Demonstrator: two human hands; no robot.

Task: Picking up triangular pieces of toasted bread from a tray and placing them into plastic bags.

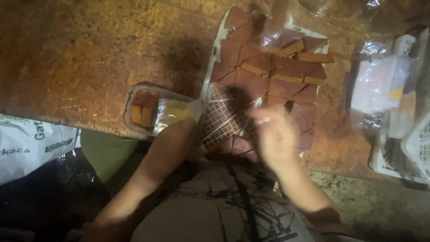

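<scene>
Two hands over the rack (210, 78) at the table's (89, 49) near edge. Left hand (195, 110) closed on a clear tub (154, 110) holding two brown slabs (142, 113), long axis along that edge. Right hand (275, 136) blurred, grip impossible to tell, nearest the cut slabs (286, 71) just beyond.

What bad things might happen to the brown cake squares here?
The clear box sits at the table edge, so a nudge from the left hand might tip it off. Loose cake pieces at the rack's far side could slide away. The right hand is blurred, perhaps moving quickly, and might crumble slices.
</scene>
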